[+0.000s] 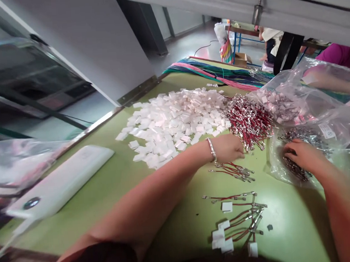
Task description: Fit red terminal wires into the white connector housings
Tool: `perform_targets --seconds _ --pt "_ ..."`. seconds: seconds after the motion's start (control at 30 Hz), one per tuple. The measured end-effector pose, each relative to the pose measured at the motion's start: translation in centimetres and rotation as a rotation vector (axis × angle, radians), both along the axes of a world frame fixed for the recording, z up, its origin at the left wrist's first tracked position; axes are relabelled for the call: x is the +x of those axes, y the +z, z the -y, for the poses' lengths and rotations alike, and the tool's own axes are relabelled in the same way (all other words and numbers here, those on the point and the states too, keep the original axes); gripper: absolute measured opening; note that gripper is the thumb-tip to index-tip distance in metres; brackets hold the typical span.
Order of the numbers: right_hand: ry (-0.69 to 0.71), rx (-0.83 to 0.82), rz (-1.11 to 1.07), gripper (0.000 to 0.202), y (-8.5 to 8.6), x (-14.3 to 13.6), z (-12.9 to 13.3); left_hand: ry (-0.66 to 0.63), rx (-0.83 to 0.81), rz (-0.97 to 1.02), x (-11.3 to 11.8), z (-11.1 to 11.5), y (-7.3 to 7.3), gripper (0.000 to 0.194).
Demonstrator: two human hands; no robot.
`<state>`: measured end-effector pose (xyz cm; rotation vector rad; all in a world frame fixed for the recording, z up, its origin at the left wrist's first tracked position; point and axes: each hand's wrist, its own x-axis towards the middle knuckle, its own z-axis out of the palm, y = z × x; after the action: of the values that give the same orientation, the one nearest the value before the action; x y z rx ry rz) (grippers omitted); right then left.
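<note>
My left hand (228, 148), with a bracelet at the wrist, is closed at the near edge of a heap of short red wires with metal terminals (247, 120). Whatever its curled fingers pinch is hidden. Just below that hand lies a small loose bunch of red wires (234, 171). On the right, my right hand (304, 156) reaches into a clear plastic bag (275, 164). Its thumb and forefinger are apart above dark wires with metal ends (296, 168). Closer to me, several red wires lie with white sleeves (219, 239) at their ends.
A wide heap of white sleeves (177, 123) covers the table's far middle. A white device with a cable (67, 180) rests on the left. Long coloured wires (216, 76) run along the back edge. More plastic bags (316, 93) crowd the right; another person's purple sleeve (337, 57) shows behind.
</note>
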<state>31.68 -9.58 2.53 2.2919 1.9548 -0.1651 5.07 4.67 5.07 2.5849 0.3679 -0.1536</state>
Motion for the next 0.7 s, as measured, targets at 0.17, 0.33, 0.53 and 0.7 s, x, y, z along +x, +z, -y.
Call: perform_targets --seconds 0.17,0.33,0.53,0.7 --pt "-0.076 0.060 0.198 0.025 -1.5 -2.0 -0.9 0.335 -0.214 0.219 -0.2 -1.1 0.8 0.025" --pt "-0.013 0.086 0.100 0.027 -1.5 -0.5 -0.6 0.441 -0.330 0.318 0.2 -0.9 0.5 0.025" --pt "0.066 0.076 0.025 0.021 -1.6 0.9 -0.3 0.505 -0.409 0.333 0.2 -0.6 0.6 0.030" --pt "-0.076 0.173 0.030 0.019 -1.6 -0.6 -0.6 0.448 -0.373 0.287 0.7 0.0 0.0 0.022"
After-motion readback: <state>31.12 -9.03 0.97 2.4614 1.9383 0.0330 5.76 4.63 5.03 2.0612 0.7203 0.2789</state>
